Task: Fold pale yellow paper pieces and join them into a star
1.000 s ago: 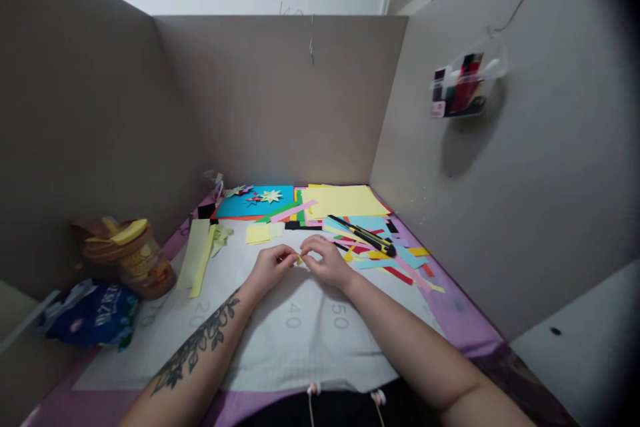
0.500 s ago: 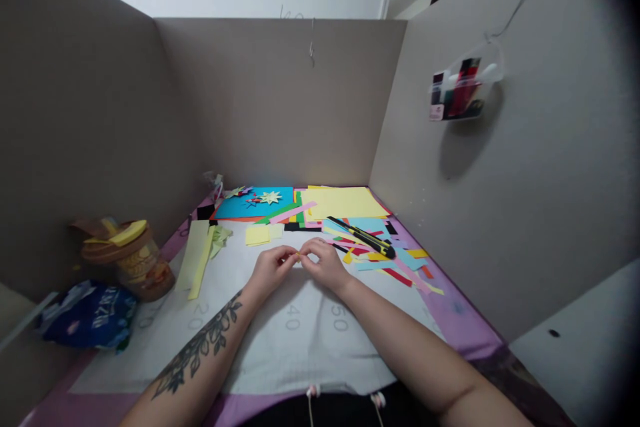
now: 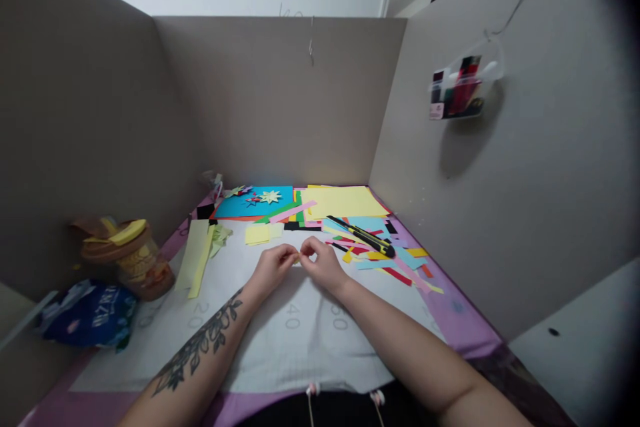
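Where the left hand (image 3: 271, 268) and right hand (image 3: 324, 265) meet, just below the frame's centre, their fingertips pinch a small yellowish paper piece (image 3: 297, 260) between them, mostly hidden. A box-cutter knife (image 3: 367, 239) lies right of centre.

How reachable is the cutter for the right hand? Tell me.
Probably yes: the cutter lies near the right hand, atop paper strips, with nothing over it. That hand seems busy, pinching a small yellowish piece with the left hand.
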`<state>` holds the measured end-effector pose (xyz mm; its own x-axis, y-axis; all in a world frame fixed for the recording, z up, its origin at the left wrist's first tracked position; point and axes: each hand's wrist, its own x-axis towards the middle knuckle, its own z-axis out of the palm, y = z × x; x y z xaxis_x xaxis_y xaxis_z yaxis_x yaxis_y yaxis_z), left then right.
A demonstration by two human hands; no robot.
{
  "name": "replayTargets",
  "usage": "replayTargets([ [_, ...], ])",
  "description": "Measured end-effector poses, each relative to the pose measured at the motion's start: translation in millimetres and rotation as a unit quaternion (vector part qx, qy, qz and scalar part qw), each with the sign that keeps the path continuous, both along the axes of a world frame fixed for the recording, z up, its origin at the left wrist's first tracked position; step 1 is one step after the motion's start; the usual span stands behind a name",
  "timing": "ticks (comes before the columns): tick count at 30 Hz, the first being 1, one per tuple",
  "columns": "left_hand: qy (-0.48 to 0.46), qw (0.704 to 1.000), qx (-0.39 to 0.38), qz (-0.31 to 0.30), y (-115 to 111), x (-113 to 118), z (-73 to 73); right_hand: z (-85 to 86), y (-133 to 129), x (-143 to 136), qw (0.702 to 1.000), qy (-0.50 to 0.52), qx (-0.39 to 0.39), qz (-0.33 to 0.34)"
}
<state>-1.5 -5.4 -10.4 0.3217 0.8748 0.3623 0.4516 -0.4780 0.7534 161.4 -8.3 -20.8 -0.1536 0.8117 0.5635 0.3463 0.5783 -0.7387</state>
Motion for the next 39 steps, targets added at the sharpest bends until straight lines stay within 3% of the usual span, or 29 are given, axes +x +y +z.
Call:
replayTargets([
  [6, -0.049, 0.998, -0.047, -0.002, 2.1, 3.6, -3.4, -3.6, 4.7, -2.5, 0.997, 0.044, -0.061, -0.01],
  [12, -0.104, 0.987, -0.12, -0.038, -2.1, 3.5, 2.8, -6.1, 8.9, -0.3, 0.994, 0.068, -0.089, -0.005],
  [18, -0.027, 0.997, -0.075, 0.015, -1.1, 2.8, 8.1, -10.3, 8.7, -4.0, 0.995, 0.032, -0.091, 0.03],
  [28, -0.072, 0.99, -0.076, 0.094, 16.3, -17.4, 5.7, -15.3, 22.2, 7.0, 0.981, 0.124, -0.139, 0.05],
  [34, -0.075, 0.99, -0.106, 0.056, 12.5, -12.8, 3.1, -15.3, 20.7, 4.2, 0.983, 0.137, -0.116, 0.042],
  [39, -0.072, 0.994, -0.084, 0.01, 7.5, -4.6, -4.2, -19.6, 16.2, -6.1, 0.982, 0.113, -0.139, 0.059],
])
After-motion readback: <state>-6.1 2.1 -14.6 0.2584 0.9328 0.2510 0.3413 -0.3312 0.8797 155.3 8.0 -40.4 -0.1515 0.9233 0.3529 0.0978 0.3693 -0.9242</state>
